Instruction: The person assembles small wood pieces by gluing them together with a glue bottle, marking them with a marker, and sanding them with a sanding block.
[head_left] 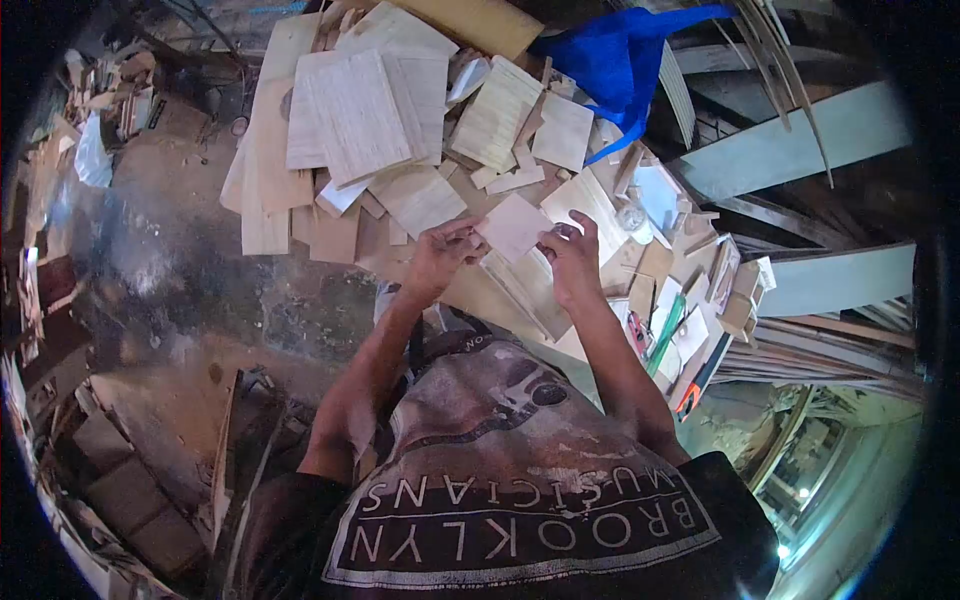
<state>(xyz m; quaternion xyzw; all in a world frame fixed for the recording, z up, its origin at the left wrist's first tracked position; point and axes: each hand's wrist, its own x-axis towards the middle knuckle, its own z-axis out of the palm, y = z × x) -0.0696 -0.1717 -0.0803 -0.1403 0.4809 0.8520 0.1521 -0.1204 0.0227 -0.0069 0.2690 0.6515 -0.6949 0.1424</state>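
A small, pale square panel [514,227], apparently thin wood, is held up in front of me between both hands. My left hand [440,256] pinches its left corner with the fingertips. At the opposite corner, my right hand [573,258] grips it with thumb and curled fingers. Below and around the panel lies a worktable strewn with wooden boards. A light board [590,215] rests just behind my right hand, and another square board [418,200] lies beyond my left hand.
Stacked wood panels [352,115] cover the table's far left. A blue cloth bag [625,65] sits at the back. Green tool-like object [665,335] and an orange-and-black tool [690,398] lie at the right edge. Long planks [800,135] lean at right; scrap boxes [120,470] stand lower left.
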